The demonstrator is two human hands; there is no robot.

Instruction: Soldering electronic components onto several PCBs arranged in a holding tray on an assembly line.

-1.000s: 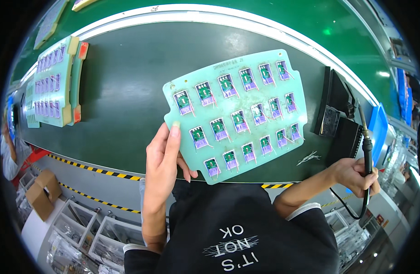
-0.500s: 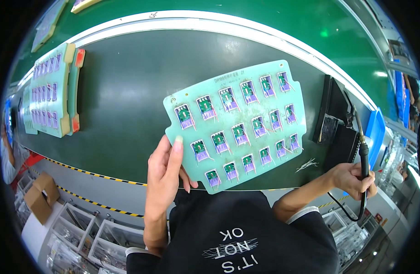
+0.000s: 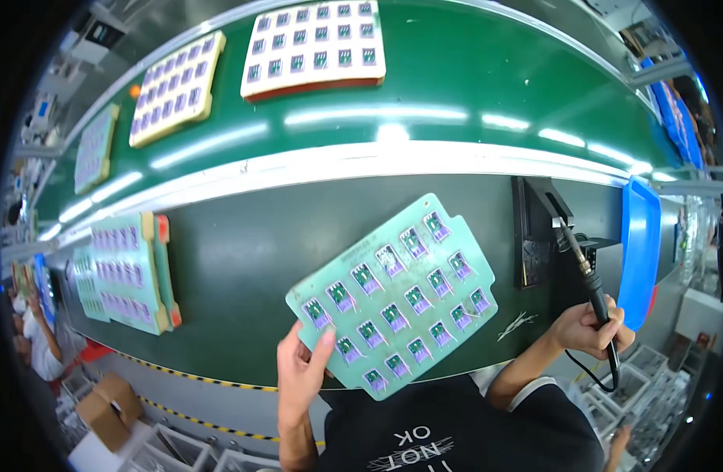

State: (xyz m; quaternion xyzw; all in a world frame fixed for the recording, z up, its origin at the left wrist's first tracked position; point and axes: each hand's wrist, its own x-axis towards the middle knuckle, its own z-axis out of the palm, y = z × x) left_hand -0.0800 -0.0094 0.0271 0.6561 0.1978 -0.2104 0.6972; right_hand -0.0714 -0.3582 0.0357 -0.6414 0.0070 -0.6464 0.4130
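Observation:
My left hand (image 3: 302, 368) grips the lower left corner of a light green tray (image 3: 357, 256), thumb on top and fingers beneath. It is tilted, with its right side farther away. Rows of cut-outs in it hold small green circuit boards (image 3: 416, 299) with purple parts and thin wires. In my right hand (image 3: 586, 330) is a soldering iron (image 3: 596, 289) with a black handle, its cable looping below. The iron's metal end points away from me and meets the front of a black stand (image 3: 527, 236); whether the tip sits inside cannot be made out.
Cut wire bits (image 3: 517, 324) lie between tray and right forearm. Right of the stand is a blue bin (image 3: 635, 228). Stacked green trays (image 3: 163, 271) stand at the left. Beyond a white rail (image 3: 338, 165), cream trays (image 3: 314, 79) rest on a green surface. Another person (image 3: 43, 342) is at far left.
My view has shifted, showing more of the far surface. The green tray has turned a little counterclockwise in my left hand. The iron's metal end has come leftward to the stand's front.

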